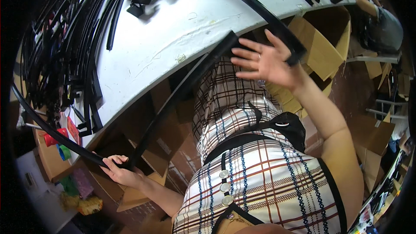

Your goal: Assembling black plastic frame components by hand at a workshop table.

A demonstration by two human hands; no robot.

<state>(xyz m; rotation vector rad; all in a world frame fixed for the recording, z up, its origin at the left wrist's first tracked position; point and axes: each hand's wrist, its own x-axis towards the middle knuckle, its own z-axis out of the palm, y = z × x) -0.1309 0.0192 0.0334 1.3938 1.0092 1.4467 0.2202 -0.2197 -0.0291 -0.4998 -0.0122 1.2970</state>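
Along the near edge of the bench (pixel 173 30) slants a black bar (pixel 186 83), its lower corner clamped in the left hand (pixel 120 173); the right hand (pixel 273 65) is spread, empty, beside its upper end. Judged light, stiff, slick: grip corner and mid-length.

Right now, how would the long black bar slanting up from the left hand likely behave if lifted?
The black bar is probably stiff: its span shows no clear sag. It seems light for its length, being slim, with the left hand gripping near one end and the right hand open. Its glossy highlight hints at slipperiness.
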